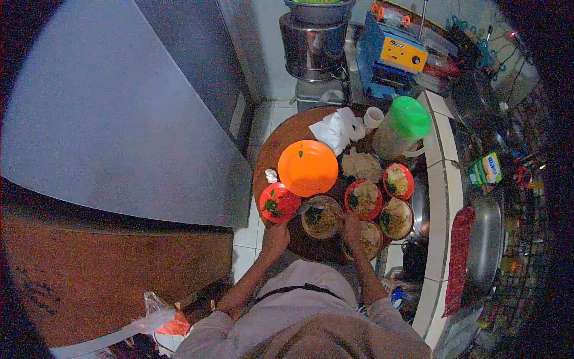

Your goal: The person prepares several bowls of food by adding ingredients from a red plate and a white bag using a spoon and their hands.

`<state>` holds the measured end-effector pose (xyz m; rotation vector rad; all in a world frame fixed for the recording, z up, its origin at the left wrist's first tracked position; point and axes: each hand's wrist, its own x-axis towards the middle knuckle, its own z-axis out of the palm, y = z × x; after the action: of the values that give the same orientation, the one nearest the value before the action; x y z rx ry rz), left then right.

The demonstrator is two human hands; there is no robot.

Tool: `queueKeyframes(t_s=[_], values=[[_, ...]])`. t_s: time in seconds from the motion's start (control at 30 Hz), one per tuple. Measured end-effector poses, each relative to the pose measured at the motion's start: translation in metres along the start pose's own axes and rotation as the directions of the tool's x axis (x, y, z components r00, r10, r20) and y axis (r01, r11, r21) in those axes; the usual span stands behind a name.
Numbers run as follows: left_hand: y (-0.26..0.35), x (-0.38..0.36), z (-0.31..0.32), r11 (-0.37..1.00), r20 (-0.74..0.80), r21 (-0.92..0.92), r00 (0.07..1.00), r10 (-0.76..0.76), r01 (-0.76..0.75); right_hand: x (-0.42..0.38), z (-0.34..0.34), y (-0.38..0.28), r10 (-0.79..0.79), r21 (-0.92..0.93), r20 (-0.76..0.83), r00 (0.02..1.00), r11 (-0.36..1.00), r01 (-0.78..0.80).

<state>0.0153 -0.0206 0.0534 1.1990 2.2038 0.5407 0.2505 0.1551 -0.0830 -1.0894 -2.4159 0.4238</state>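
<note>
A bowl of noodles with dark greens (321, 222) sits near the front edge of a round brown table, between my hands. My right hand (353, 230) is closed at the bowl's right rim, its fingertips partly hidden. Another noodle bowl (372, 240) lies partly under that hand. Just left of the noodle bowl, my left hand (276, 238) is closed; a thin pale shape runs from it toward the rim, too blurred to name. Beyond that hand stands a red plate with green leaves (281, 192). An orange plate (308, 169) with a single leaf rests behind it.
Several filled bowls, one a red bowl (363, 200), crowd the table's right side. Behind them are a pale heap of food (361, 165), white paper (338, 130) and a green-lidded pitcher (402, 127). A tiled counter edge (438, 218) borders the right; a blue-yellow machine (391, 57) stands behind.
</note>
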Motion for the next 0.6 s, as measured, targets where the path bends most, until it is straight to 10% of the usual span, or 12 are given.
queueKeyframes(t_s=[0.37, 0.6], values=[[-0.003, 0.008, 0.009, 0.989, 0.042, 0.151, 0.999, -0.004, -0.002, 0.032, -0.069, -0.044, 0.356, -0.030, 0.350, 0.866, 0.929, -0.370], [-0.006, 0.017, 0.030, 0.954, 0.063, 0.297, 0.998, 0.019, -0.037, 0.003, -0.037, -0.018, 0.190, -0.104, 0.174, 0.966, 0.979, -0.173]])
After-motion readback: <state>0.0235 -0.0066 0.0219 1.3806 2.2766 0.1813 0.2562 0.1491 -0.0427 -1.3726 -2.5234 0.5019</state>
